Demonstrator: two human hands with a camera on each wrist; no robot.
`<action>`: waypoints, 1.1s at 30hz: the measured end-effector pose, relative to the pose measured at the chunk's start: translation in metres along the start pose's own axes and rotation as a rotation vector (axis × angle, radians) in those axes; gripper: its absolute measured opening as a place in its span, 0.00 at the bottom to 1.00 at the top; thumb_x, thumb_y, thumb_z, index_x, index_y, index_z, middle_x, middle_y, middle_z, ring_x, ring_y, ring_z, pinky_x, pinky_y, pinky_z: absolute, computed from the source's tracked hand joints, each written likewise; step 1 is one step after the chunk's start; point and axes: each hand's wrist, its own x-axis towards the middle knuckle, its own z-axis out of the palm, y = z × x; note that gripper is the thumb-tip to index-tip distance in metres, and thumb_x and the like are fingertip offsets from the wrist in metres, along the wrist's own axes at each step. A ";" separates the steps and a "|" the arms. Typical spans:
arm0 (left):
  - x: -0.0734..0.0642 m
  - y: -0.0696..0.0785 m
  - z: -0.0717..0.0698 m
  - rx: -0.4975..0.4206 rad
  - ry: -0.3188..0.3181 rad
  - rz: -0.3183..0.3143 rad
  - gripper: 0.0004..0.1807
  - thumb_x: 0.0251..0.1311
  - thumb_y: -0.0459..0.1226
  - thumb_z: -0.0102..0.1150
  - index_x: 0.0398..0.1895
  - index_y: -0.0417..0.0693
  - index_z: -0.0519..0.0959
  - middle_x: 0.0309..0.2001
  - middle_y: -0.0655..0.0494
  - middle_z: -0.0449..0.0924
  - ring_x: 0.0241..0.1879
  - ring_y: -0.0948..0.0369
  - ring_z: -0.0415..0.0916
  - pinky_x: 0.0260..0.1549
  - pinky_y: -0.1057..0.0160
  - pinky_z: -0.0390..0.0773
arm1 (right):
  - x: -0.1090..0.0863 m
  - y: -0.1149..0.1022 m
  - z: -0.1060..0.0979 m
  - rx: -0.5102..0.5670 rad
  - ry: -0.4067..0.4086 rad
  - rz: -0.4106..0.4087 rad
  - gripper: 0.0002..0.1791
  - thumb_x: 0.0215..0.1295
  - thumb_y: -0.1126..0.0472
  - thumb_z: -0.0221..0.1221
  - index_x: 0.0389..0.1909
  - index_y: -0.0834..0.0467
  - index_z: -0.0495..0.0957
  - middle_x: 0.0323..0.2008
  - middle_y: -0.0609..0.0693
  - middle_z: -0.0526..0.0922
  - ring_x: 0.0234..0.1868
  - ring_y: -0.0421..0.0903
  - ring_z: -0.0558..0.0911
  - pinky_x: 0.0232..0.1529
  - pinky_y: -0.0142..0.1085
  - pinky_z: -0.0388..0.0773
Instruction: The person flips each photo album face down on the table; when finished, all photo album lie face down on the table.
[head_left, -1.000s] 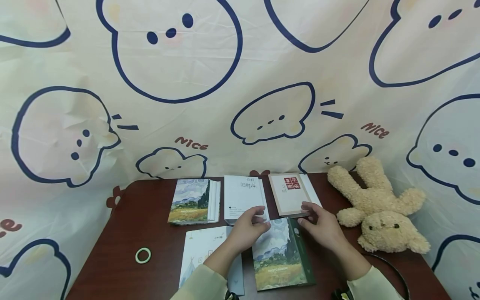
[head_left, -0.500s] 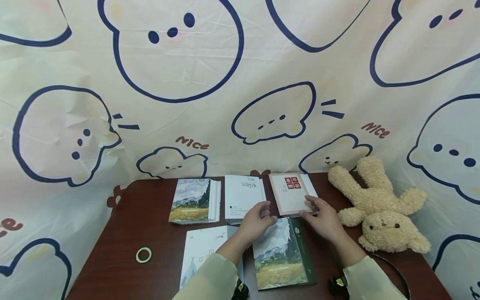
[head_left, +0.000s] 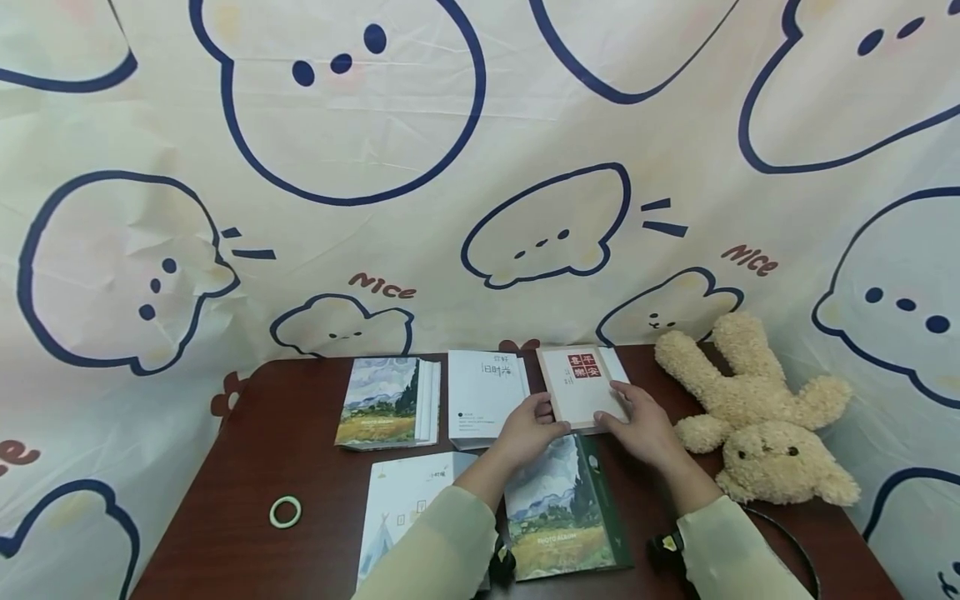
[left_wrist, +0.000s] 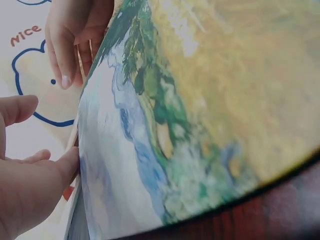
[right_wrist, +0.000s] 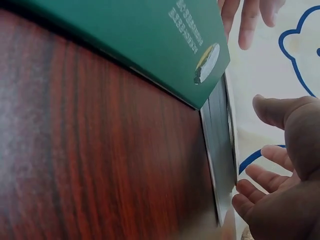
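A cream photo album (head_left: 573,400) with a red seal print lies at the back right of the table. My left hand (head_left: 528,429) is at its near left corner, fingers loosely bent and thumb above the cover. Along its right side rests my right hand (head_left: 641,423), the thumb over the near part of the cover. In the right wrist view, that hand's fingertips (right_wrist: 241,195) sit right at the album's side (right_wrist: 222,135), with the thumb raised apart. A landscape-painted album (head_left: 558,525) with a green spine (right_wrist: 135,40) lies just below both hands.
Left of the cream album are a white album (head_left: 480,396) and another landscape album (head_left: 382,404). A pale album (head_left: 397,500) lies partly under the left sleeve. A light green ring (head_left: 285,512) is at left, a plush toy (head_left: 757,417) at right, a black cable (head_left: 795,546) near it.
My left hand has moved right, from the white album to the cream album's left corner. The right hand has shifted slightly left and up onto the cream album's edge.
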 end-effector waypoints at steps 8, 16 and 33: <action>0.006 0.005 0.004 -0.053 0.004 -0.025 0.39 0.65 0.40 0.66 0.76 0.36 0.64 0.62 0.41 0.78 0.59 0.53 0.79 0.57 0.52 0.80 | 0.006 0.001 0.000 -0.007 -0.035 0.044 0.44 0.69 0.45 0.66 0.77 0.63 0.63 0.74 0.70 0.64 0.73 0.69 0.64 0.68 0.65 0.66; 0.010 0.003 0.007 -0.051 -0.003 -0.064 0.39 0.66 0.41 0.66 0.77 0.38 0.63 0.64 0.41 0.77 0.59 0.53 0.78 0.59 0.52 0.78 | 0.010 0.002 0.002 -0.030 -0.071 0.057 0.46 0.67 0.47 0.68 0.77 0.66 0.62 0.73 0.70 0.66 0.73 0.69 0.64 0.69 0.66 0.63; 0.013 0.000 0.004 -0.127 0.028 -0.074 0.40 0.65 0.39 0.68 0.78 0.41 0.63 0.66 0.43 0.76 0.61 0.52 0.78 0.59 0.52 0.79 | 0.005 -0.003 0.011 -0.038 -0.046 0.025 0.40 0.68 0.47 0.67 0.72 0.66 0.68 0.73 0.69 0.65 0.73 0.70 0.62 0.68 0.66 0.64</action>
